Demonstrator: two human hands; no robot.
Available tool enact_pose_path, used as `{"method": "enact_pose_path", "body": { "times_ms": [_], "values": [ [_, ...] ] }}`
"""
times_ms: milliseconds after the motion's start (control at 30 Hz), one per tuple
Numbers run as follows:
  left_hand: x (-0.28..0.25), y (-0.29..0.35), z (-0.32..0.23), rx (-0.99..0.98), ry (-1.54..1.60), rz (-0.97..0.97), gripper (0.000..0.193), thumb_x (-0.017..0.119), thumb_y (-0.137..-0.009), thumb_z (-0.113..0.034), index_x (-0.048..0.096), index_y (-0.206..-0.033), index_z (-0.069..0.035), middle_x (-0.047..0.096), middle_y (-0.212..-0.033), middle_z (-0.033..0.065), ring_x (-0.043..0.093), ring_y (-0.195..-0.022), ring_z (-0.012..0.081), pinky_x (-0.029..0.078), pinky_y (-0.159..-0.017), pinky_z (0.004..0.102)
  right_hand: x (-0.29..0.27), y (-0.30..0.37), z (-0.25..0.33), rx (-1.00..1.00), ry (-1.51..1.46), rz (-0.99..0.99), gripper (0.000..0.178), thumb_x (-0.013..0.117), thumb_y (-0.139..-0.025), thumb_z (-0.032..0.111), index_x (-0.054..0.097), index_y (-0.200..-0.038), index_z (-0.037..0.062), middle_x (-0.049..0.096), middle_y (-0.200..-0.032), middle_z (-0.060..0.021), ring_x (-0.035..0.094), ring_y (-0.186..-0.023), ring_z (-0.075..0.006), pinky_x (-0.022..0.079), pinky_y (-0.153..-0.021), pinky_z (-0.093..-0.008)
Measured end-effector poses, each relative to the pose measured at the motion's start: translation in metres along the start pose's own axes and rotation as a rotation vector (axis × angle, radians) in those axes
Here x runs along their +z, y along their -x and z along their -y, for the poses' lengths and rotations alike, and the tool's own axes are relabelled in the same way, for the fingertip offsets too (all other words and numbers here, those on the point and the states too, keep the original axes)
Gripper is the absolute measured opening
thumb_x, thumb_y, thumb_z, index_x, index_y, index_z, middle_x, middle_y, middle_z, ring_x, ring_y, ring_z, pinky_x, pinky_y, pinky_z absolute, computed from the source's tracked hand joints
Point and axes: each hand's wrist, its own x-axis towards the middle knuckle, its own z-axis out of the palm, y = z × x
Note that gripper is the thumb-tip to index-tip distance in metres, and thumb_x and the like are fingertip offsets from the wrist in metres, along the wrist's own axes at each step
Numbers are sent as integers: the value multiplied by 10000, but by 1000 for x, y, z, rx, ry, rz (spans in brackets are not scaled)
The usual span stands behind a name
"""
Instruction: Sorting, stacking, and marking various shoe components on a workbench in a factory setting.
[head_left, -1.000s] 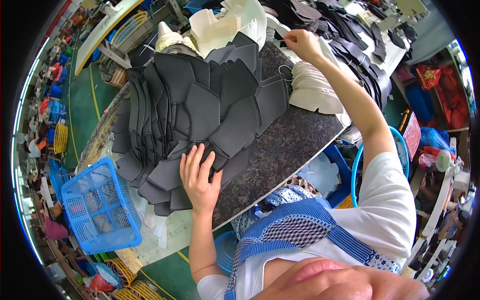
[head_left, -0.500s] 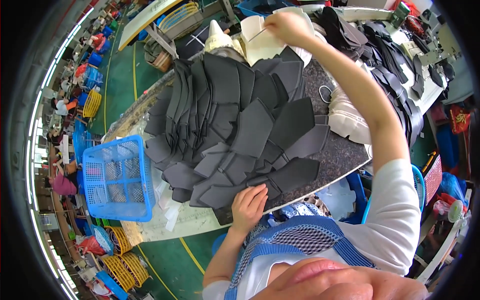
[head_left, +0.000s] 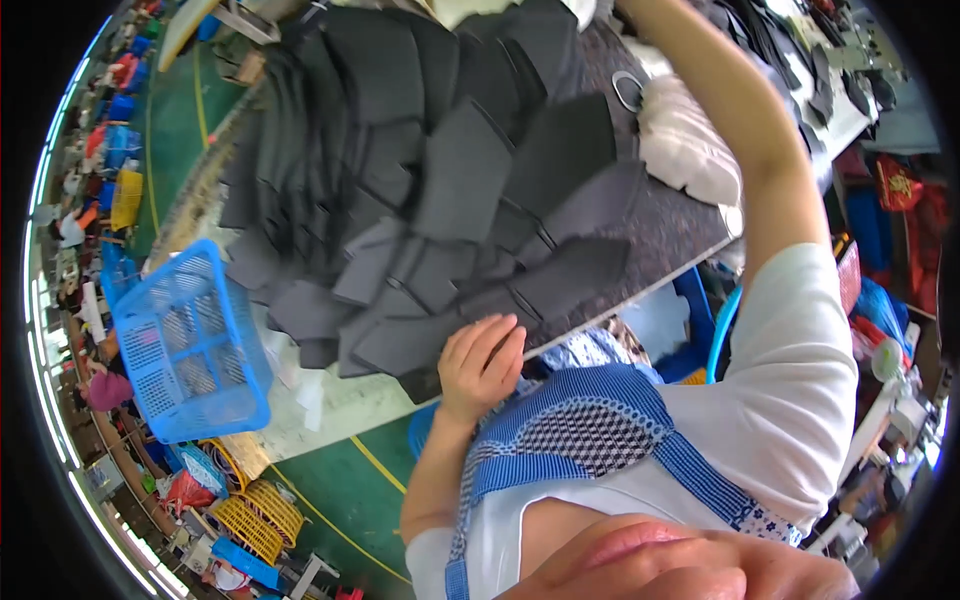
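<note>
Risks, left to right. Blue basket: sits close beside the pile of black panels at the table's left end; if the pile is shoved that way, the outer pieces could slip against it. Near edge: lowest panels fan out loosely, overlapping, close to the rim of the table; a pull toward the body could drag several together and tip some off. Right side: right forearm passes across the picture next to the pale stack; a low sweep back might knock that stack askew. Height of the arm above it: cannot tell.

Positions, left to right. Bulk of the pile lies on the table, ahead of the left hand and to its left. That hand is at the pile's near border, fingers bent and close together, tips at the lowest panel; whether it pinches or merely rests, cannot tell. One panel tip reaches past it rightward. Right hand: beyond the top edge, grip unseen. Hands well apart.
</note>
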Motion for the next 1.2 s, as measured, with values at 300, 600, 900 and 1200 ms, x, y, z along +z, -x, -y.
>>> {"method": "enact_pose_path", "body": {
  "times_ms": [300, 600, 900, 1200],
  "values": [
    [17, 1, -9, 62, -101, 336, 516, 661, -862, -257, 538, -1329, -75, 471, -1415, 158, 452, -1308, 313, 368, -1057, 454, -138, 261, 14, 259, 395, 39, 192, 704, -844, 233, 723, -984, 103, 677, -836, -48, 633, -778, -164, 514, -683, -326],
    [4, 2, -15, 28, 88, 217, 413, 698, -820, -107, 604, -1215, -34, 535, -1317, 163, 512, -1208, 361, 412, -1008, 461, -73, 338, 40, -159, 834, -193, 466, 760, -747, 286, 626, -1164, 125, 580, -1108, -45, 531, -1088, -248, 423, -950, -392],
    [7, -44, -32, 84, 170, 160, 271, 693, -796, -28, 678, -1066, -46, 595, -1213, 154, 584, -1103, 338, 477, -933, 411, -77, 349, 37, -111, 664, -204, 449, 762, -758, 239, 625, -1160, 94, 602, -1123, -64, 565, -1059, -261, 451, -906, -369],
    [65, -156, -52, 179, 274, 203, 240, 680, -831, -72, 660, -1069, -46, 611, -1161, 122, 606, -1064, 298, 486, -916, 379, -61, 351, 58, -19, 728, -227, 536, 765, -688, 211, 591, -1184, 108, 586, -1100, -65, 568, -1052, -256, 448, -919, -407]
  ]
}}
